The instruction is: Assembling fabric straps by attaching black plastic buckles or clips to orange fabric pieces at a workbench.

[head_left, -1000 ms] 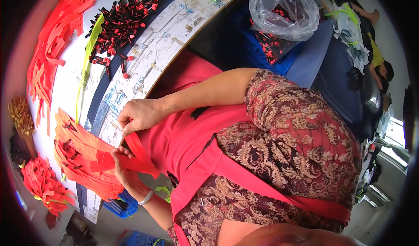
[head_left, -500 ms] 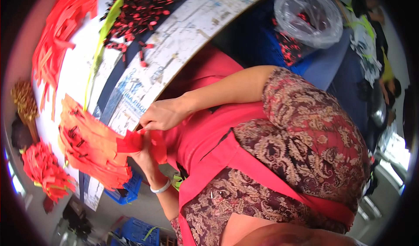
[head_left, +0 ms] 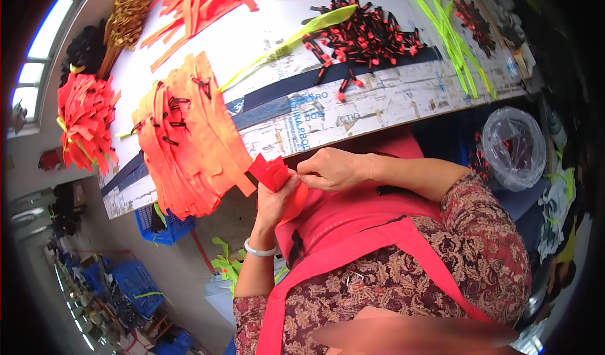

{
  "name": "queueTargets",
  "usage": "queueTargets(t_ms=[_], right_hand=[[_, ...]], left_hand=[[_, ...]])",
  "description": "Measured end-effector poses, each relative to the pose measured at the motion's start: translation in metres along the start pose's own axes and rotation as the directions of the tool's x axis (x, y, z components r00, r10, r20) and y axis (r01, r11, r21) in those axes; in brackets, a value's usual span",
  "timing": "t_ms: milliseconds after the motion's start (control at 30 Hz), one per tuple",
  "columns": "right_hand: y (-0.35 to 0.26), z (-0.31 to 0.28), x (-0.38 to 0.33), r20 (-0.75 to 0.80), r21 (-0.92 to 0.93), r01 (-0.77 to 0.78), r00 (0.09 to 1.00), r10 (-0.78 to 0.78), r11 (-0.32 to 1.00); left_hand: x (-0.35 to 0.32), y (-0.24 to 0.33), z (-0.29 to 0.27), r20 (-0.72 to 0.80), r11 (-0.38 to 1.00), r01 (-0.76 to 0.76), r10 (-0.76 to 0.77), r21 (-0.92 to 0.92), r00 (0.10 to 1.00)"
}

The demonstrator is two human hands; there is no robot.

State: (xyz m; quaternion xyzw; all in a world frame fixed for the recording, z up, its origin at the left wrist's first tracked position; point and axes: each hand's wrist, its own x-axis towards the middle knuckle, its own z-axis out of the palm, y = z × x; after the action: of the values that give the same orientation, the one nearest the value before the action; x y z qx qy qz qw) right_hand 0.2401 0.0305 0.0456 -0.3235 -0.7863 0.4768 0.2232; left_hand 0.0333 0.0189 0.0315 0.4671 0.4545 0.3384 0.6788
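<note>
The left hand (head_left: pixel 272 205) is closed around a small bunch of folded red strips (head_left: pixel 271 171), held upright just below the edge of the worktop (head_left: pixel 353 112), over the lap. The right hand (head_left: pixel 333 169) is beside it, its fingertips pinched together at the side of the bunch; I cannot tell if they hold a clip or only the paper. The risk I see is that the folds slip: the bunch is held only by the fingers, in the air, so if the left hand loosens while the right one works, the strips can fan out or fall to the apron (head_left: pixel 353 229). The orange stack (head_left: pixel 189 134) hangs partly over the worktop edge, very near the left hand, and a push from the wrist can slide it off. The black and red clips (head_left: pixel 365 37) lie well apart, so reaching for them means letting go with one hand.
</note>
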Motion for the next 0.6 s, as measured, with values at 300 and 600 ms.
queueTargets(t_ms=[300, 600], right_hand=[[0.012, 0.024, 0.007, 0.133, 0.75, -0.397, 0.874, 0.468, 0.528], [0.038, 0.084, 0.012, -0.121, 0.825, -0.141, 0.902, 0.415, 0.547]], left_hand=[[-0.002, 0.012, 0.004, 0.144, 0.6, -0.498, 0.539, 0.626, 0.83], [-0.009, 0.004, 0.019, 0.167, 0.647, -0.579, 0.584, 0.497, 0.795]])
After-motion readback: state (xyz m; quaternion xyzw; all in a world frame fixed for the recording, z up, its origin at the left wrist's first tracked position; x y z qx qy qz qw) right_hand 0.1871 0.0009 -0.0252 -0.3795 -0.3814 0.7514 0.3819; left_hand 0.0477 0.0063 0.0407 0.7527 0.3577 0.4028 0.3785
